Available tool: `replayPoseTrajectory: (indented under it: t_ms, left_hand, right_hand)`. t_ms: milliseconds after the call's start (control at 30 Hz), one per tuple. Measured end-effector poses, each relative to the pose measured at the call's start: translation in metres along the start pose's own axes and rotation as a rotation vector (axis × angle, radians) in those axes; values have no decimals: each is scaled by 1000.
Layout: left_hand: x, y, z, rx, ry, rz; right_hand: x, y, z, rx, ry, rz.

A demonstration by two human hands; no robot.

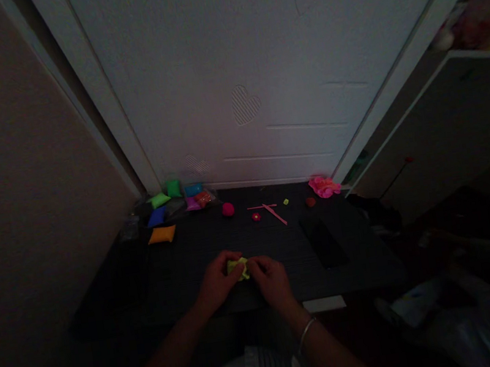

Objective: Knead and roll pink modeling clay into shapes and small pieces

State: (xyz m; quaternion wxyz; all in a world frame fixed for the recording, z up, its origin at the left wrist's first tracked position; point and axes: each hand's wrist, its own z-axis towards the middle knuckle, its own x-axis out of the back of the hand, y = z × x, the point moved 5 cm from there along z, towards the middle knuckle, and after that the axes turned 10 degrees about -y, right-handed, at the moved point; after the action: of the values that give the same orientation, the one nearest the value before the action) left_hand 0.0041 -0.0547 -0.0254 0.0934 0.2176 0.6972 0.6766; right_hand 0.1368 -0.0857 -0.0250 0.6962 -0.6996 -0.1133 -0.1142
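Over the front part of the dark table, my left hand is closed around yellow modelling clay, with the thumb in front and the fingers behind it. The clay looks uneven and crumpled; whether a wrapper is on it I cannot tell. My right hand, with a bracelet on the wrist, pinches the clay's right edge between thumb and fingertips. Beyond the hands lie a small dark pink flower with a pale centre, a pink ball, a flat pink stick and a thin pink stick.
Several coloured packets, among them an orange packet and a green packet, lie at the back left. A dark phone-like slab rests on the right. Behind it are a red-brown lump, a yellow bit and crumpled pink material.
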Motion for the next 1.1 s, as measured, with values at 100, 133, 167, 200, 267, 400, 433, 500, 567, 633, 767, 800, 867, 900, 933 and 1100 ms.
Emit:
replayPoseTrajectory:
  t_ms: [100, 133, 167, 200, 267, 400, 433, 500, 567, 633, 767, 800, 867, 900, 933, 1100]
  left_hand:
    - [-4, 2, 1, 54, -34, -99]
    - [-5, 3, 2, 70, -42, -130]
    - [-6, 3, 2, 85, -46, -155]
    - [-6, 4, 3, 96, -47, -172]
    - [-4, 8, 4, 71, -24, -173]
    - [7, 26, 2, -124, 128, 97]
    - [8, 31, 1, -162, 144, 207]
    - [6, 38, -1, -192, 118, 391]
    - [4, 42, -2, -182, 67, 501]
    - [3, 43, -1, -143, 32, 570]
    - [3, 44, 2, -66, -25, 656]
    - [3, 45, 3, -55, -35, 667]
    - [3, 46, 4, -36, -52, 662]
    - [3, 47, 4, -26, -64, 643]
    - [4, 48, 4, -13, -78, 614]
    - [6, 43, 6, 79, -169, 409]
  right_hand:
    - [1, 3, 1, -84, -17, 177]
    - [1, 3, 2, -103, -27, 238]
    - [1, 2, 2, -117, -34, 291]
    - [2, 1, 2, -126, -40, 330]
    - [4, -3, 3, -128, -44, 359]
    - [14, -18, 3, -3, -12, 137]
    - [17, -23, 3, 48, 7, 49]
    - [20, -31, 2, 128, 42, -96]
    - [21, -36, 1, 169, 44, -178]
    - [19, -37, 1, 189, 23, -237]
    - [13, -34, 2, 201, -4, -393]
    - [12, -33, 2, 199, -8, -437]
    - [9, -31, 2, 197, -16, -506]
    - [8, -30, 2, 196, -19, -523]
    - [8, -30, 2, 195, -23, -530]
    - [6, -34, 2, 210, -57, -569]
